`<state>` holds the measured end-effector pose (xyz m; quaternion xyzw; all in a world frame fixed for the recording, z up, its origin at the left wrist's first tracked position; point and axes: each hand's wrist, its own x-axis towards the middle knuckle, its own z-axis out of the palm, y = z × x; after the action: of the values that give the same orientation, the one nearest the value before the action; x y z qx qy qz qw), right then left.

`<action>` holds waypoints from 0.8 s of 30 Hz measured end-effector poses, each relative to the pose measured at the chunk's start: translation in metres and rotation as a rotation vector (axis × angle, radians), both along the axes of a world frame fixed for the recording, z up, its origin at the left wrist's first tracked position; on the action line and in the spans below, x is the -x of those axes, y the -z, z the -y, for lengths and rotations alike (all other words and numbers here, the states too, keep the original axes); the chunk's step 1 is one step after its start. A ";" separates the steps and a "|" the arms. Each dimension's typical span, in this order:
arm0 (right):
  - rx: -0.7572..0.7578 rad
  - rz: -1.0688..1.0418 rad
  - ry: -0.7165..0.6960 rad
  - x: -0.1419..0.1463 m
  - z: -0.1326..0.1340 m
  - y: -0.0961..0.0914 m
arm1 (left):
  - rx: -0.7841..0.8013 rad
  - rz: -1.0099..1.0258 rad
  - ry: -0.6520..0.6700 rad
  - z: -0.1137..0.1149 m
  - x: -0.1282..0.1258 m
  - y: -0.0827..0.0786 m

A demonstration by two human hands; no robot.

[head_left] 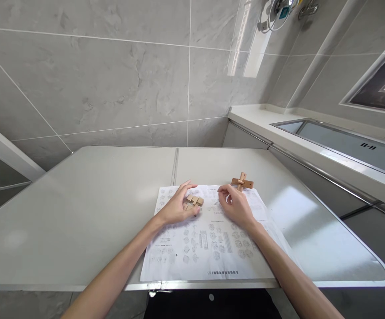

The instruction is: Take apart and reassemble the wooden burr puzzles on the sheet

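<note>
A cluster of light wooden puzzle blocks [195,200] stands on a printed instruction sheet [208,248]. My left hand [177,206] curves around its left side, with the thumb at the near edge and the fingers at the far edge. Partly covered by that hand, the cluster shows mainly its top and right side. My right hand [235,204] hovers over the sheet's right part, its fingers curled in and nothing visible in them. Just beyond it lies a cross-shaped wooden puzzle piece assembly [243,181], its lower part hidden behind the hand.
The white folding table [79,221] has a seam running across it and a metal-trimmed front edge. To the right is a counter [255,119] with an inset sink [338,137]. A grey tiled wall [112,79] rises behind the table.
</note>
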<state>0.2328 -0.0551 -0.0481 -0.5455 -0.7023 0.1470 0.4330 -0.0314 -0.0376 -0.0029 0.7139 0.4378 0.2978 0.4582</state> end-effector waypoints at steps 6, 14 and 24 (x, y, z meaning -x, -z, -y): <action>0.066 0.041 -0.170 0.005 0.004 -0.005 | -0.054 -0.194 0.131 -0.014 0.025 -0.004; 0.129 0.140 -0.354 0.015 0.014 -0.010 | -0.140 -0.352 0.195 -0.020 0.033 -0.007; 0.152 0.151 -0.380 0.015 0.014 -0.012 | -0.161 -0.295 0.213 -0.009 0.015 -0.003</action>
<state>0.2180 -0.0687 -0.0361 -0.4438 -0.8098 0.2375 0.3013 -0.0466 -0.0285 -0.0003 0.8265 0.3968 0.1739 0.3595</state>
